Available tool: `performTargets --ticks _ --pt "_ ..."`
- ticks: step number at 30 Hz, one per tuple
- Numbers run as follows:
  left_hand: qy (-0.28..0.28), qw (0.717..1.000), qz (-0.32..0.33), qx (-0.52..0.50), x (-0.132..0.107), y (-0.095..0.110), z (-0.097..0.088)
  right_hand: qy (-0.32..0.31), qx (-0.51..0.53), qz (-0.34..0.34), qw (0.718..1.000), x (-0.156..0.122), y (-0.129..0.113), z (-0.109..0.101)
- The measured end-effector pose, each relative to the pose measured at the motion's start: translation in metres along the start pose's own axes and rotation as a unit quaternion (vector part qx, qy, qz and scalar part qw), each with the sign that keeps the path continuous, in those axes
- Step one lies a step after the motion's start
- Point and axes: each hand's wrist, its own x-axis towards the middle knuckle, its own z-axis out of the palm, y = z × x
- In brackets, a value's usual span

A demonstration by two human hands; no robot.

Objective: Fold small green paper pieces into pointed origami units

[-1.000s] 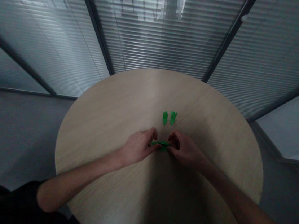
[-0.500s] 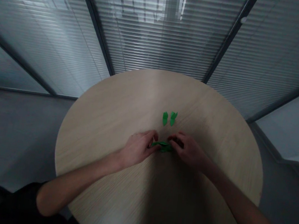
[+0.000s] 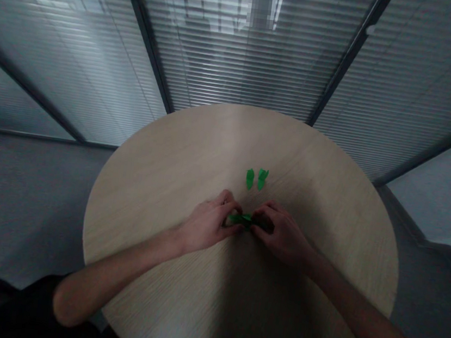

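Left hand [image 3: 208, 224], right hand [image 3: 281, 235], both curled inward (knuckles up), held close together, arms reaching forward

Your fingers [image 3: 228, 199] hide most of the bright green strip [image 3: 245, 221] over the round pale wood counter [image 3: 158, 182]; the two small green scraps [image 3: 250, 179] mid-counter are too small to read. The counter's near rim is cut off below, and a pixelated patch [image 3: 262, 3] lies far beyond it.

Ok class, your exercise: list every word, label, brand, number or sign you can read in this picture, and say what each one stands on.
No readable text on the green piece, the two loose green pieces or the round wooden tabletop.
The pixelated patch on the window blinds is too blurred to read.
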Motion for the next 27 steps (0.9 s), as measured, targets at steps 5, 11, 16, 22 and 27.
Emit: performTargets --ticks 5,11,16,22,27 --pt "0.014 0.999 -0.003 -0.040 0.002 0.002 0.002 0.013 0.008 0.006 1.000 -0.001 0.000 0.002" --pt "0.004 0.998 -0.026 -0.058 0.002 0.003 0.001 0.023 0.093 0.042 0.994 -0.003 0.001 0.004" --pt "0.017 0.998 0.035 -0.044 0.003 -0.001 0.002 0.002 0.062 -0.006 0.998 -0.002 -0.004 0.001" --pt "0.019 0.992 0.115 0.040 0.003 -0.003 -0.001 0.037 -0.082 -0.131 0.987 -0.006 0.001 0.009" --pt "0.009 0.987 0.148 0.062 0.001 -0.001 -0.003 0.042 -0.152 -0.179 0.971 -0.009 0.006 0.012"
